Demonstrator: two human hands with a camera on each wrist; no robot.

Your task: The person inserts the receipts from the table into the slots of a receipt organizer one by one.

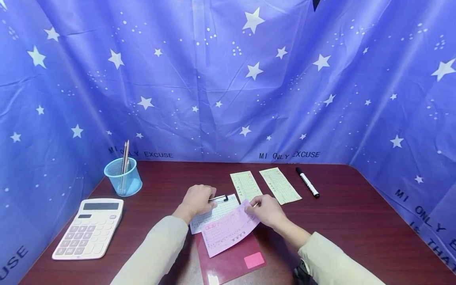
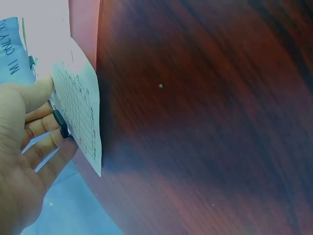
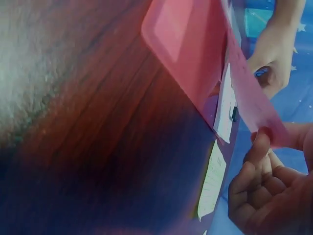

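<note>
My left hand (image 1: 200, 201) pinches the upper edge of a white printed form (image 1: 213, 215). A black binder clip (image 2: 59, 123) sits on that edge, close to the fingers. My right hand (image 1: 268, 210) holds a pink printed form (image 1: 231, 229) by its right corner between thumb and finger. The pink sheet slants over the lower part of the white form and hides some of it. Beneath both lies a red translucent folder (image 1: 228, 269) with a bright pink label (image 1: 254, 260).
Two pale green forms, a nearer one (image 1: 246, 185) and a farther-right one (image 1: 280, 185), lie behind the right hand. A black-and-white marker (image 1: 308, 182) is to their right. On the left stand a blue mesh cup (image 1: 132, 182) with pencils and a calculator (image 1: 89, 229).
</note>
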